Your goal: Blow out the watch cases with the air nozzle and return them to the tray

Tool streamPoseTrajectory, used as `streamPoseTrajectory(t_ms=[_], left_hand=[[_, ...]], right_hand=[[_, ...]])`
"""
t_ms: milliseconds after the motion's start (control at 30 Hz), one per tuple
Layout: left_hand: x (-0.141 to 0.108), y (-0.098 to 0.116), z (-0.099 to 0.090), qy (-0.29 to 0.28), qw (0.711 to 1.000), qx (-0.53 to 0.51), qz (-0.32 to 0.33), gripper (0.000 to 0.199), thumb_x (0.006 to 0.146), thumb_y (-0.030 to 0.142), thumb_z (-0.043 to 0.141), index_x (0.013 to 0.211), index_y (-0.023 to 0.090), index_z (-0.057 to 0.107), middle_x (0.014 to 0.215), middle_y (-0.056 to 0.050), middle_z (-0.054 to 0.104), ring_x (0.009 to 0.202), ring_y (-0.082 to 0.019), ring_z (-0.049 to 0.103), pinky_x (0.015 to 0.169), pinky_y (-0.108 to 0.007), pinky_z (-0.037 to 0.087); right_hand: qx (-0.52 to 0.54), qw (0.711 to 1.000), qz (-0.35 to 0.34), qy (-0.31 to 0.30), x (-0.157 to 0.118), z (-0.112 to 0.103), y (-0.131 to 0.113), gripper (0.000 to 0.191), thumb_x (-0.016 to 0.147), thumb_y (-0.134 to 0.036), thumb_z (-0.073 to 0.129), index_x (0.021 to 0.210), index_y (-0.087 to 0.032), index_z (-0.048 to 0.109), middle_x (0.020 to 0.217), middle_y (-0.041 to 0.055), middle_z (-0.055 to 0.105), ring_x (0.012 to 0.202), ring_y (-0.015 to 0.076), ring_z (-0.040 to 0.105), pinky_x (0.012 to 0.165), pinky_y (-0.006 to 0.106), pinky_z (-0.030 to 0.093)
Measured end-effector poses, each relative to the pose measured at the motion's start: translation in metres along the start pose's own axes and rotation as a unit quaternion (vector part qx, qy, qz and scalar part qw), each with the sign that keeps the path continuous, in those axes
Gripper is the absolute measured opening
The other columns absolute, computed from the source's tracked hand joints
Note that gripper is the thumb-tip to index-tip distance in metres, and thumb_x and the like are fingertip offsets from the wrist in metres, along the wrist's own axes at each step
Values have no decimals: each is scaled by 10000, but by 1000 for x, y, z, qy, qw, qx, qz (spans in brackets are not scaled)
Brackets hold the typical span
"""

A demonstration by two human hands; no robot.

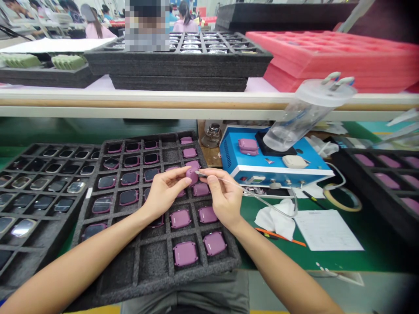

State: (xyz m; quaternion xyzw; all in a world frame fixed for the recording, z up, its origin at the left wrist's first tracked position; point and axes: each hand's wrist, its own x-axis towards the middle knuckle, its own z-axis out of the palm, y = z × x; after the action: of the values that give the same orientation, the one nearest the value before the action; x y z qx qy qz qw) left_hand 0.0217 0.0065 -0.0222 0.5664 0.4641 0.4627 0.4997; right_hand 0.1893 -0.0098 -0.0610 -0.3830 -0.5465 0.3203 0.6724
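Note:
My left hand (163, 190) pinches a small purple watch case (191, 176) between thumb and fingers, above a black foam tray (153, 255). In my right hand (226, 199) is a thin, pale tube (253, 192), whose narrow tip lies against or very close to the case; actual contact cannot be made out. The tube runs toward the blue box on the right. Purple watch cases (180, 219) fill cells on the tray's right side, and dark-screened watches (129, 197) sit in cells on its left. My hands and forearms hide part of the tray.
A second black tray (26, 261) of watches stands at left. The blue box (281, 168) carries a clear cylinder (294, 120) and purple cases (248, 146). White tissue (278, 218), paper (327, 229) and a tape roll (342, 198) lie nearby. A shelf (163, 104) crosses above.

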Motion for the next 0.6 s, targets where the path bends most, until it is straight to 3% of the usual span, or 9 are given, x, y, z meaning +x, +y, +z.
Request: streamPoseTrajectory(t_ms=[600], left_hand=[[0,-1,0,-4,1000,-12,0,466,753,423,863,1148,185,799,1133,-100,805,1033,-274,755,977,-392,579]], right_hand=[[16,1000,1,-1,0,0,-1,182,1001,-328,603,1029,-233,756,1026,58,760,952,177,742,845,330,674]])
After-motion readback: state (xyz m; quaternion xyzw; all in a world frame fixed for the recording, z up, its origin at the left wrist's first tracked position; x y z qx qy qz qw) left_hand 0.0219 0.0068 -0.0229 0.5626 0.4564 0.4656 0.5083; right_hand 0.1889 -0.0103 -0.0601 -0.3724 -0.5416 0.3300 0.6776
